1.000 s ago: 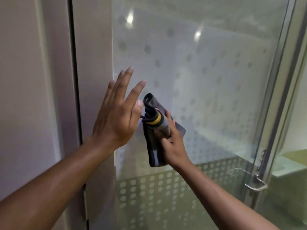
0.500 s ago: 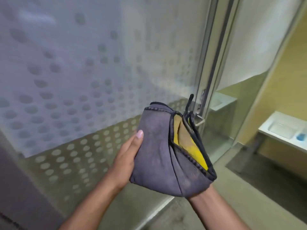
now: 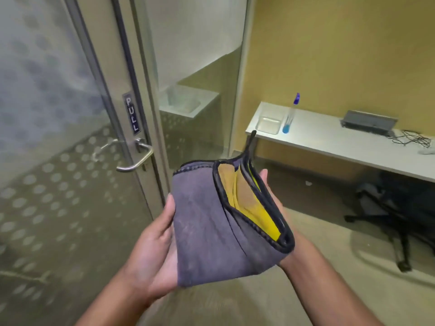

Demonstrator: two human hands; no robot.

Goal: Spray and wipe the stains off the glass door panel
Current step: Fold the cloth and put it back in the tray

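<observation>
A folded cloth (image 3: 207, 231), grey outside and yellow inside with a black hem, sits between both my hands at the centre. My left hand (image 3: 157, 255) lies palm up under its left side, thumb beside the edge. My right hand (image 3: 268, 184) holds the right side from behind; only its fingertips and wrist show. The frosted, dotted glass door panel (image 3: 47, 114) fills the left. A clear spray bottle (image 3: 290, 114) with a blue top and blue liquid stands on the white desk (image 3: 341, 147), well beyond my hands.
The door's metal handle (image 3: 138, 158) sits under a PULL label (image 3: 131, 116). The desk also carries a clear tray (image 3: 269, 124), a grey box (image 3: 369, 122) and cables (image 3: 412, 140). A black office chair (image 3: 388, 208) stands under the desk.
My view has swung right, away from the glass and toward the desk. My left hand left the glass and came under the cloth, which I now carry low in both hands.
</observation>
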